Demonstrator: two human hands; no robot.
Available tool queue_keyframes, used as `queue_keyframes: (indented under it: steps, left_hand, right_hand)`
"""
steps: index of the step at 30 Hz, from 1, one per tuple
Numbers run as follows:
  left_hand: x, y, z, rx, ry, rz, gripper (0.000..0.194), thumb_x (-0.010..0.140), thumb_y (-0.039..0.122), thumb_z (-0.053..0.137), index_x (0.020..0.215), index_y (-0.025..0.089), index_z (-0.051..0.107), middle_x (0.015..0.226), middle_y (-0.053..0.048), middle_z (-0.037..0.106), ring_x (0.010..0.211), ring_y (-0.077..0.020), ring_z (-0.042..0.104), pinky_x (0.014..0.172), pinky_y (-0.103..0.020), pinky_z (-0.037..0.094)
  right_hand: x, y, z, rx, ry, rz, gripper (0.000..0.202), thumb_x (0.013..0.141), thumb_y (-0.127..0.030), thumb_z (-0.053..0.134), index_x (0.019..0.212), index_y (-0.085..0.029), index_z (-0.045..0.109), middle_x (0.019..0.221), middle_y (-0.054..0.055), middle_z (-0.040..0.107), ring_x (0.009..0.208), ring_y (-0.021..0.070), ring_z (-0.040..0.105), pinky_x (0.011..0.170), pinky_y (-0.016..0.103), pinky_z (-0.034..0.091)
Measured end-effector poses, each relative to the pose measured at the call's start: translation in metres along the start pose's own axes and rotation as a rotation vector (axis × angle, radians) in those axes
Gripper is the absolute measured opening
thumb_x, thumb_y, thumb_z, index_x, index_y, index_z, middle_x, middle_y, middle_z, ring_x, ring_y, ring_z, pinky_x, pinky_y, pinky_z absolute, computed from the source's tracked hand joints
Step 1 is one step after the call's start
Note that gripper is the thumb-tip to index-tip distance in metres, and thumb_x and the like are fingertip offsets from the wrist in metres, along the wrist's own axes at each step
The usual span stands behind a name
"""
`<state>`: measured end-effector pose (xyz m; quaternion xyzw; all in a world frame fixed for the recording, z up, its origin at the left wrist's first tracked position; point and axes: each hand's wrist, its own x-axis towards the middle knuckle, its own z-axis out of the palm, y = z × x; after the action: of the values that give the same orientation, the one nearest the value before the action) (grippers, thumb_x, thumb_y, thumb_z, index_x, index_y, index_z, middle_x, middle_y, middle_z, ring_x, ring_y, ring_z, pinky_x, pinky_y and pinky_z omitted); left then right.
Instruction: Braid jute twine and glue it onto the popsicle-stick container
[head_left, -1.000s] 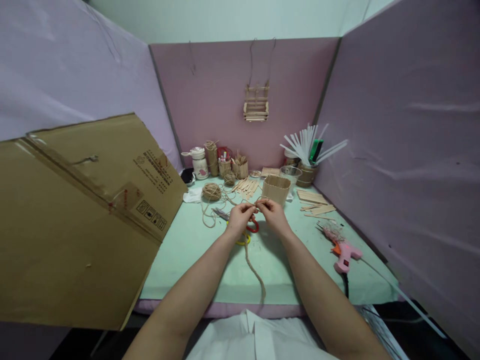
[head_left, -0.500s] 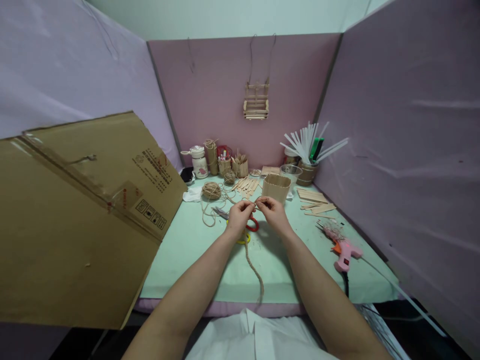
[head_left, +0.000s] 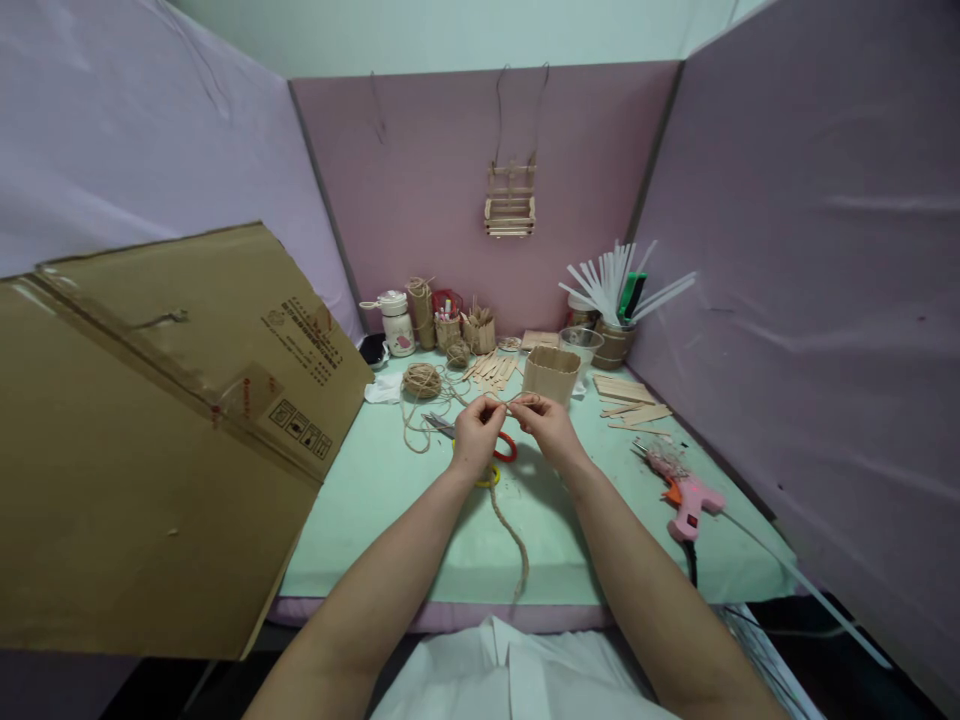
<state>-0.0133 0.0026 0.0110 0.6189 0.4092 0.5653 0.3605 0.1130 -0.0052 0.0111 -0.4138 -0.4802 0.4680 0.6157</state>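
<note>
Both hands meet above the middle of the green-covered table, fingers pinched on thin brown twine (head_left: 507, 404). My left hand (head_left: 478, 432) is closed on it, and my right hand (head_left: 546, 424) pinches it close by. Under the left hand lie scissors (head_left: 507, 447) with red and yellow handles, partly hidden. A thicker braided cord (head_left: 513, 538) hangs down from below the left hand toward the table's front edge. Just behind the right hand stands a stick-walled box (head_left: 552, 372). A ball of twine (head_left: 421, 380) rests to the left, its loose strands running toward my hands.
A large cardboard box (head_left: 165, 450) fills the left side. On the right lie a pink glue gun (head_left: 694, 505) and wooden sticks (head_left: 628, 396). Glue sticks (head_left: 607, 285) stand in a pot at the back, with a white bottle (head_left: 397, 325) at back left.
My fingers have shifted slightly apart, showing a short bit of twine between them. The view has moved a little; the things on the table stay in place.
</note>
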Motion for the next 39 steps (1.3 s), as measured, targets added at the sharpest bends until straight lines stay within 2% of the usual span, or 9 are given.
queue_keyframes:
  steps: [4,7,12,16,21,27,32,36,39]
  left_hand:
    - [-0.001,0.001,0.0,0.073,-0.004,0.085,0.015,0.077,0.027,0.056,0.068,0.016,0.06,0.061,0.002,0.055,0.059,-0.0103,0.047,0.058,-0.022,0.036]
    - [0.0,-0.001,-0.001,0.085,0.01,0.085,0.014,0.078,0.027,0.056,0.071,0.016,0.063,0.065,0.001,0.059,0.063,-0.0116,0.052,0.06,-0.023,0.039]
    - [0.003,-0.002,-0.003,0.081,0.054,0.095,0.014,0.077,0.029,0.059,0.077,0.017,0.066,0.074,-0.002,0.065,0.072,-0.0141,0.057,0.068,-0.025,0.044]
    - [0.003,0.001,-0.005,0.116,0.04,0.152,0.014,0.078,0.029,0.06,0.075,0.018,0.068,0.074,-0.002,0.064,0.073,-0.0141,0.057,0.069,-0.026,0.044]
    - [0.002,0.004,-0.005,0.16,-0.012,0.194,0.013,0.081,0.026,0.058,0.078,0.018,0.068,0.073,-0.002,0.064,0.072,-0.0141,0.057,0.068,-0.026,0.043]
    - [0.001,0.005,-0.005,0.174,-0.066,0.197,0.014,0.082,0.024,0.056,0.081,0.018,0.069,0.075,-0.003,0.065,0.073,-0.0145,0.057,0.069,-0.026,0.044]
    - [0.001,0.004,-0.005,0.159,-0.056,0.203,0.014,0.081,0.025,0.057,0.081,0.018,0.069,0.076,-0.003,0.065,0.074,-0.0147,0.058,0.07,-0.027,0.044]
    - [0.0,0.005,-0.004,0.139,-0.031,0.22,0.013,0.08,0.026,0.058,0.078,0.018,0.069,0.075,-0.003,0.065,0.074,-0.0151,0.058,0.071,-0.027,0.045]
    - [0.0,0.005,-0.003,0.124,-0.016,0.197,0.015,0.08,0.027,0.058,0.078,0.018,0.07,0.074,-0.004,0.065,0.074,-0.0156,0.058,0.07,-0.027,0.045]
  right_hand:
    - [0.002,0.005,-0.001,0.062,0.005,0.026,0.029,0.06,-0.043,0.075,0.069,-0.018,0.065,0.055,-0.004,0.052,0.05,0.0083,0.04,0.047,0.024,0.029]
    - [0.0,0.002,-0.001,-0.004,0.0,-0.001,0.03,0.061,-0.045,0.075,0.072,-0.018,0.066,0.06,-0.001,0.057,0.054,0.0104,0.045,0.051,0.025,0.034]
    - [-0.002,-0.004,-0.002,-0.165,-0.05,-0.169,0.028,0.067,-0.045,0.071,0.078,-0.019,0.067,0.08,0.003,0.065,0.073,0.0164,0.056,0.069,0.03,0.044]
    - [0.0,-0.001,-0.005,-0.301,-0.01,-0.265,0.025,0.072,-0.043,0.067,0.08,-0.02,0.064,0.078,0.002,0.062,0.072,0.0162,0.054,0.068,0.03,0.044]
    - [0.001,-0.002,-0.007,-0.286,-0.028,-0.396,0.027,0.077,-0.037,0.063,0.101,-0.024,0.062,0.089,0.003,0.059,0.077,0.0161,0.055,0.069,0.03,0.046]
    - [-0.002,-0.009,-0.009,-0.456,-0.057,-0.58,0.012,0.084,-0.027,0.055,0.086,-0.023,0.066,0.085,0.004,0.056,0.078,0.0159,0.055,0.064,0.028,0.044]
    - [-0.006,-0.012,-0.004,-0.517,0.012,-0.585,0.01,0.082,-0.028,0.058,0.077,-0.021,0.063,0.077,0.002,0.055,0.067,0.0138,0.051,0.06,0.027,0.042]
    - [-0.01,-0.012,0.003,-0.49,0.109,-0.485,0.016,0.08,-0.033,0.059,0.07,-0.02,0.059,0.071,0.001,0.054,0.063,0.0135,0.048,0.059,0.027,0.04]
    - [-0.01,-0.007,0.005,-0.382,0.12,-0.388,0.019,0.078,-0.037,0.061,0.07,-0.02,0.059,0.073,0.002,0.057,0.067,0.0147,0.051,0.062,0.028,0.042]
